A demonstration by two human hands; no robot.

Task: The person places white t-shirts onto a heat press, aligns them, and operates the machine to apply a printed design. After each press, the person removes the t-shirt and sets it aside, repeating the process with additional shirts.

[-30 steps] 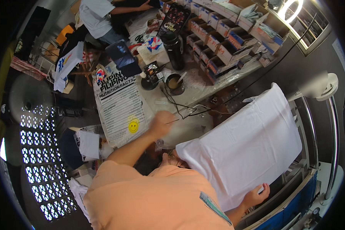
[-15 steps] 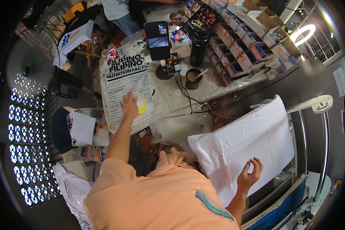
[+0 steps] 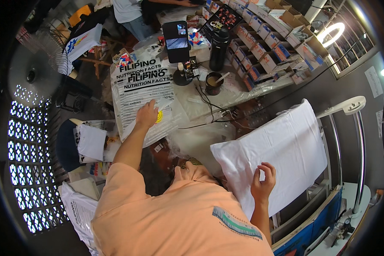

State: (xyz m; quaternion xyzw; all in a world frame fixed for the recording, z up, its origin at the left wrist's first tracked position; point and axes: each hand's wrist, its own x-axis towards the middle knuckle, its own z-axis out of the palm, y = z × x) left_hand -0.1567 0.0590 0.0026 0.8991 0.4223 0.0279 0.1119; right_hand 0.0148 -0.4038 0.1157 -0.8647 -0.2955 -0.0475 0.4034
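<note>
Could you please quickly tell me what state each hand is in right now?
Left hand: at the printed sheets; whether it grips one cannot be told.
Right hand: loosely open, nothing visibly held, over the white cloth.

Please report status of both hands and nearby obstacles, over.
Left hand at black-printed translucent film sheets. Right hand half-curled near spread white cloth. Black rectangular phone close beyond sheets.

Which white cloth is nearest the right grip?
The large plain cloth: the right grip is over it, while the others, such as the starred cloth, lie far left.
</note>
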